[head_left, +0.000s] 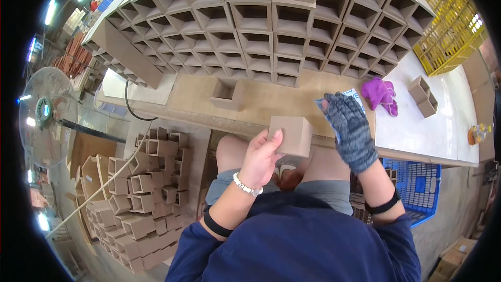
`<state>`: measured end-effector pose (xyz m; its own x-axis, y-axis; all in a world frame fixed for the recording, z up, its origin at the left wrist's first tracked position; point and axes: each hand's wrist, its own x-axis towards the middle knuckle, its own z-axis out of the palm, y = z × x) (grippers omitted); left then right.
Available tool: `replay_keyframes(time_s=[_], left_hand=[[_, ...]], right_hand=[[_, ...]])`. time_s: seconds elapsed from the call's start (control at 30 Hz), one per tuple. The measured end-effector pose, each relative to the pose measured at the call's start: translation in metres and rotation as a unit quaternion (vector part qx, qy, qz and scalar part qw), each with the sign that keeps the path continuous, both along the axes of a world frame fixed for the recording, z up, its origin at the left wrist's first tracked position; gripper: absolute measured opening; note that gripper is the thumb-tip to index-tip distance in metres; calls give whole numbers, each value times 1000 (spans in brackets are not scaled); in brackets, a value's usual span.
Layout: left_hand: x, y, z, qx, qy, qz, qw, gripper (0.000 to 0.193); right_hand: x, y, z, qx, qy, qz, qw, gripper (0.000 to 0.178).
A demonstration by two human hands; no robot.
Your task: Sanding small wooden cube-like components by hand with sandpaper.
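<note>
My left hand (261, 155), bare with a beaded bracelet at the wrist, grips a small brown square box (293, 134) over my lap, thumb on its near-left face. A smooth, flat side of the box faces up. My right hand (349, 130) wears a grey knitted glove with bare fingertips. It is closed on a thin sheet (350, 93) with blue and white print, whose edges stick out past the fingers. The sheet is apart from the box. A similar open box (226, 94) stands alone on the bench, beyond my left hand.
Stacked open boxes (253, 39) form a wall along the bench's back. A purple cloth (379, 95) and a two-compartment box (423, 96) lie right. A blue crate (417, 188) sits below right; piled boxes (141, 203) and a fan (46, 112) are left.
</note>
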<state>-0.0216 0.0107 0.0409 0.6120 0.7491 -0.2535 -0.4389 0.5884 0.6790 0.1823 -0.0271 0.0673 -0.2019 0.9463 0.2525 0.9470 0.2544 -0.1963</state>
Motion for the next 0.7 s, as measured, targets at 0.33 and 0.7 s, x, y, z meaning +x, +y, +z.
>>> replay_keyframes(time_s=[0.33,0.7], left_hand=[[9,-7,10,-13,24,26,999,25],[4,-5,7,43,27,59,997,25]], right_hand=[[-10,5,0,125,-22,5,992,37],[-39,-24,24,93,64,92,989,38]])
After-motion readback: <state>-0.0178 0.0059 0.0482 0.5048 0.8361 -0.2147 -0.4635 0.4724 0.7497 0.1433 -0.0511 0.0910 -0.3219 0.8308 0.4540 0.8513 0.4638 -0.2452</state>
